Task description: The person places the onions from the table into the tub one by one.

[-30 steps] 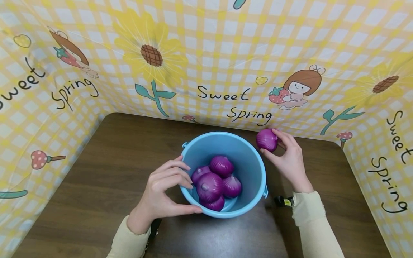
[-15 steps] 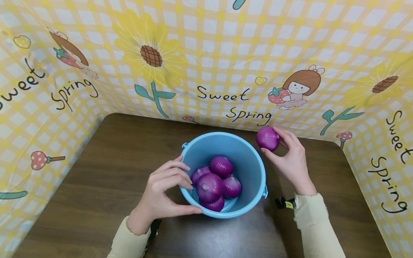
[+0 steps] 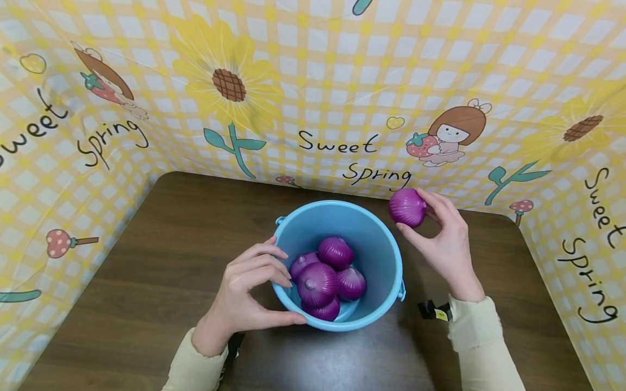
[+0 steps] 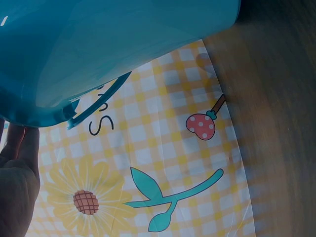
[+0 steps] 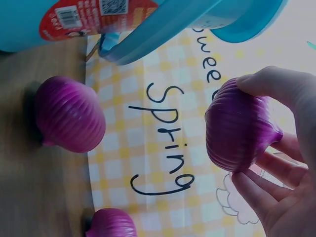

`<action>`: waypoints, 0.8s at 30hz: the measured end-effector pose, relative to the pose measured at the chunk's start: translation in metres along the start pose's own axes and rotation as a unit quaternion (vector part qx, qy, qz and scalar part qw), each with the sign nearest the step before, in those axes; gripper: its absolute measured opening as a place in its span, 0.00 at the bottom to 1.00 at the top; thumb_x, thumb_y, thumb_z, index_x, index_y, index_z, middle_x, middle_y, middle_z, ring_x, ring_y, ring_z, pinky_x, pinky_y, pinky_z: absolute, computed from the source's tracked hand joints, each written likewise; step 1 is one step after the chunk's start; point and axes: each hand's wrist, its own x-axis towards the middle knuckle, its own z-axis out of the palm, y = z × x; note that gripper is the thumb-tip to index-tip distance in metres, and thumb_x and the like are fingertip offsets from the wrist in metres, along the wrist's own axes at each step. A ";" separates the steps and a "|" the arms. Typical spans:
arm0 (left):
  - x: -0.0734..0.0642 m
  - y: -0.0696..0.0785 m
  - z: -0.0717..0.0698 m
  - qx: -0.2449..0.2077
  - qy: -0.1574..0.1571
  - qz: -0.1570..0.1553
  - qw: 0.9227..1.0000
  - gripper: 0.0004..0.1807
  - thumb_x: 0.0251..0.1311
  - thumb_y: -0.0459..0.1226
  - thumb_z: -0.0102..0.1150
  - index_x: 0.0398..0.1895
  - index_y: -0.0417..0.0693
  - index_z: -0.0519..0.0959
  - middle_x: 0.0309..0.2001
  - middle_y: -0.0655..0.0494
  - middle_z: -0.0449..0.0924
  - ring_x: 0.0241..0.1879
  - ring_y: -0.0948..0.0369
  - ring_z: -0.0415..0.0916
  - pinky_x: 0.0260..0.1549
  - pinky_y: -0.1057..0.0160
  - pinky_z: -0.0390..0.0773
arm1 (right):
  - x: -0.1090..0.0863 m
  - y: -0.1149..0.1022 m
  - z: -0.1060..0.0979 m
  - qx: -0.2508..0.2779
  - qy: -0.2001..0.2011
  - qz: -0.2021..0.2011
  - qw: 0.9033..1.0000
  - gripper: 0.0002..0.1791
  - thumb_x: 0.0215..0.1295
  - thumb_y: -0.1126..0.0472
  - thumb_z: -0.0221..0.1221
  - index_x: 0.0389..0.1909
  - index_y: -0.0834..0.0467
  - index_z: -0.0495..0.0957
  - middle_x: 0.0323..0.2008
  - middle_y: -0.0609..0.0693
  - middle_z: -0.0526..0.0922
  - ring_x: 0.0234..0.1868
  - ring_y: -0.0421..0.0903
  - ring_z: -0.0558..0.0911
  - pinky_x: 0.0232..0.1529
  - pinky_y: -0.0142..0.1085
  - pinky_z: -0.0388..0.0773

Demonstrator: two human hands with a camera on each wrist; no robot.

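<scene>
A light blue bucket (image 3: 386, 239) stands upright on the table, with several purple onions (image 3: 317, 284) piled at its bottom. My left hand (image 3: 251, 282) grips the bucket's left rim, its fingers reaching over the edge and the thumb along the near side. Just right of the bucket's far rim, my right hand (image 3: 442, 239) pinches another purple onion (image 3: 408, 207) between thumb and fingers, above the table. The right wrist view shows this held onion (image 5: 242, 126) with its pointed end toward the palm. Only part of the left hand (image 4: 19, 173) appears in the left wrist view.
Two more onions appear in the right wrist view: one (image 5: 69, 114) on the table and another (image 5: 111, 224) cut off by the frame's lower edge. A checkered cloth wall (image 3: 323, 81) encloses the dark wooden table (image 3: 195, 233) at the back and sides.
My right hand has drifted slightly up and to the right with the onion. The left hand, the bucket and the onions inside have stayed put.
</scene>
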 end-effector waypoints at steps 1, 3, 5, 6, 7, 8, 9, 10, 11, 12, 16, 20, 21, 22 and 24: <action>0.000 0.000 0.000 0.000 0.000 0.000 1.000 0.26 0.41 0.56 0.84 0.26 0.46 0.81 0.29 0.54 0.83 0.43 0.49 0.79 0.63 0.39 0.71 | 0.000 -0.002 -0.001 0.001 0.001 0.000 1.000 0.41 0.52 0.63 0.78 0.69 0.52 0.75 0.62 0.49 0.76 0.59 0.50 0.78 0.59 0.29 0.76; 0.000 0.000 0.000 0.000 0.000 0.000 1.000 0.26 0.41 0.56 0.84 0.26 0.46 0.81 0.29 0.54 0.83 0.43 0.50 0.79 0.63 0.39 0.71 | 0.000 -0.005 -0.002 0.005 0.004 -0.002 1.000 0.41 0.51 0.64 0.79 0.69 0.52 0.75 0.62 0.48 0.76 0.59 0.49 0.78 0.59 0.29 0.76; 0.000 0.000 0.000 0.000 0.000 0.000 1.000 0.26 0.41 0.56 0.84 0.26 0.46 0.81 0.29 0.54 0.83 0.42 0.50 0.79 0.63 0.39 0.71 | 0.000 -0.008 -0.003 0.007 0.007 -0.004 1.000 0.42 0.51 0.64 0.79 0.69 0.50 0.75 0.62 0.47 0.76 0.59 0.48 0.78 0.59 0.30 0.76; 0.000 0.000 0.000 0.000 0.000 -0.001 1.000 0.26 0.41 0.56 0.84 0.26 0.47 0.81 0.29 0.54 0.83 0.42 0.50 0.79 0.63 0.39 0.71 | 0.000 -0.010 -0.003 0.008 0.009 -0.006 1.000 0.42 0.50 0.64 0.79 0.68 0.50 0.75 0.62 0.47 0.76 0.59 0.48 0.78 0.59 0.30 0.76; 0.000 0.000 0.000 0.000 0.000 -0.001 1.000 0.26 0.41 0.56 0.84 0.26 0.47 0.81 0.29 0.55 0.83 0.42 0.50 0.79 0.63 0.39 0.71 | 0.000 -0.011 -0.004 0.008 0.011 -0.008 1.000 0.42 0.50 0.64 0.80 0.68 0.50 0.75 0.62 0.47 0.76 0.59 0.47 0.78 0.59 0.30 0.77; 0.000 0.000 0.000 0.001 -0.001 -0.001 1.000 0.26 0.41 0.56 0.84 0.26 0.47 0.81 0.29 0.55 0.83 0.42 0.50 0.79 0.63 0.39 0.71 | -0.001 -0.013 -0.004 0.008 0.012 -0.010 1.000 0.43 0.49 0.65 0.80 0.68 0.50 0.75 0.63 0.46 0.76 0.59 0.47 0.78 0.59 0.30 0.77; 0.001 0.001 0.000 0.001 -0.001 -0.001 1.000 0.26 0.40 0.56 0.84 0.26 0.47 0.81 0.30 0.55 0.83 0.42 0.50 0.79 0.63 0.39 0.71 | -0.001 -0.014 -0.004 0.009 0.014 -0.012 1.000 0.43 0.48 0.65 0.80 0.68 0.49 0.75 0.63 0.46 0.75 0.59 0.47 0.78 0.59 0.30 0.77; 0.001 0.000 0.000 0.001 0.000 0.000 1.000 0.26 0.41 0.56 0.84 0.26 0.47 0.81 0.30 0.55 0.83 0.42 0.50 0.79 0.63 0.39 0.71 | -0.001 -0.016 -0.004 0.010 0.015 -0.013 1.000 0.44 0.48 0.66 0.80 0.68 0.50 0.76 0.63 0.46 0.75 0.59 0.47 0.78 0.59 0.29 0.76; 0.001 0.000 0.000 0.001 0.000 0.000 1.000 0.26 0.41 0.56 0.84 0.26 0.48 0.81 0.30 0.55 0.83 0.42 0.50 0.79 0.63 0.39 0.71 | -0.001 -0.018 -0.005 0.009 0.016 -0.015 1.000 0.44 0.47 0.67 0.80 0.68 0.51 0.76 0.63 0.47 0.75 0.59 0.46 0.78 0.59 0.28 0.76; 0.001 0.001 0.000 0.001 -0.001 0.000 1.000 0.26 0.41 0.56 0.84 0.26 0.48 0.81 0.30 0.55 0.83 0.42 0.50 0.79 0.63 0.39 0.71 | -0.001 -0.020 -0.005 0.008 0.018 -0.015 1.000 0.44 0.46 0.67 0.80 0.68 0.52 0.76 0.63 0.47 0.76 0.59 0.47 0.78 0.58 0.26 0.75; 0.001 0.000 0.000 0.000 0.000 0.001 1.000 0.26 0.41 0.56 0.83 0.26 0.47 0.81 0.29 0.54 0.83 0.42 0.50 0.79 0.63 0.40 0.71 | -0.001 -0.037 -0.008 0.003 0.023 -0.022 0.999 0.43 0.45 0.72 0.79 0.67 0.58 0.76 0.63 0.54 0.76 0.59 0.50 0.77 0.58 0.22 0.72; 0.002 0.000 0.000 0.000 0.001 0.002 1.000 0.26 0.41 0.56 0.83 0.26 0.46 0.81 0.29 0.54 0.83 0.42 0.50 0.79 0.63 0.40 0.71 | -0.002 -0.061 -0.012 0.007 0.026 -0.033 0.999 0.41 0.46 0.75 0.77 0.65 0.65 0.75 0.61 0.61 0.76 0.59 0.50 0.77 0.58 0.22 0.72; 0.002 0.000 0.000 0.000 0.001 0.003 1.000 0.26 0.41 0.56 0.84 0.26 0.46 0.81 0.29 0.54 0.83 0.42 0.49 0.79 0.63 0.40 0.71 | -0.002 -0.065 -0.013 0.012 0.027 -0.036 0.999 0.40 0.46 0.75 0.77 0.65 0.65 0.75 0.61 0.61 0.76 0.59 0.48 0.77 0.58 0.22 0.72; 0.002 0.000 0.000 0.000 0.000 0.002 1.000 0.26 0.41 0.56 0.84 0.26 0.46 0.81 0.29 0.54 0.83 0.42 0.50 0.79 0.63 0.40 0.71 | -0.002 -0.068 -0.013 0.014 0.028 -0.038 0.999 0.40 0.46 0.75 0.77 0.65 0.65 0.75 0.60 0.61 0.76 0.58 0.47 0.77 0.58 0.22 0.72; 0.002 0.000 0.000 0.001 0.001 0.003 1.000 0.26 0.41 0.56 0.84 0.26 0.47 0.81 0.29 0.54 0.83 0.42 0.50 0.79 0.63 0.40 0.71 | -0.002 -0.068 -0.014 0.016 0.028 -0.041 0.999 0.41 0.46 0.76 0.77 0.66 0.64 0.75 0.61 0.60 0.76 0.58 0.46 0.77 0.58 0.23 0.73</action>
